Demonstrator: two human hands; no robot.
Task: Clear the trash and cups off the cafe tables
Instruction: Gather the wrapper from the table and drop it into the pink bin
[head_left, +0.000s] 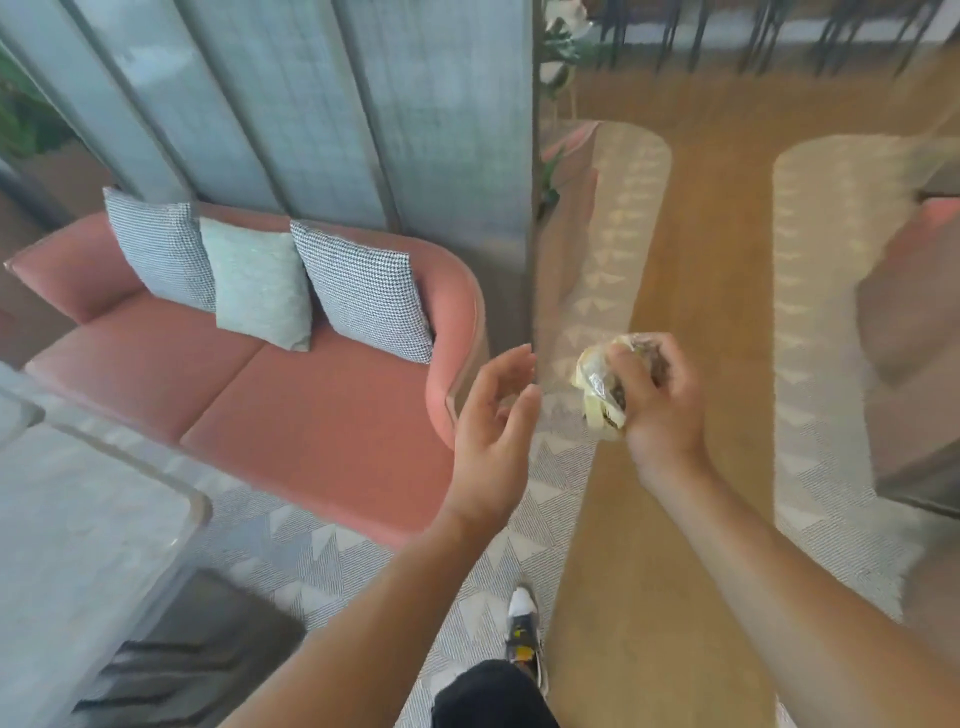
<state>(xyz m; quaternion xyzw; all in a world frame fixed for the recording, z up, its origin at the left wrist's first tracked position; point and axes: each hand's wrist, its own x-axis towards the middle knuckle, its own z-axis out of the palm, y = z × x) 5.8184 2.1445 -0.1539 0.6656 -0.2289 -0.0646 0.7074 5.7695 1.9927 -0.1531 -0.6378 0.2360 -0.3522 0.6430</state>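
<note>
Cafe lounge, pink sofa left, rug underfoot. Your right hand grips a crumpled plastic wrapper, held in the air; left hand is open, empty, near it. Wrapper looks light, soft, slippery: keep it balled in your fist.

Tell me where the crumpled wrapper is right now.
In the head view, the crumpled wrapper sits right of centre, held in the right hand over the wooden floor, just right of the empty left hand and the pink sofa.
</note>
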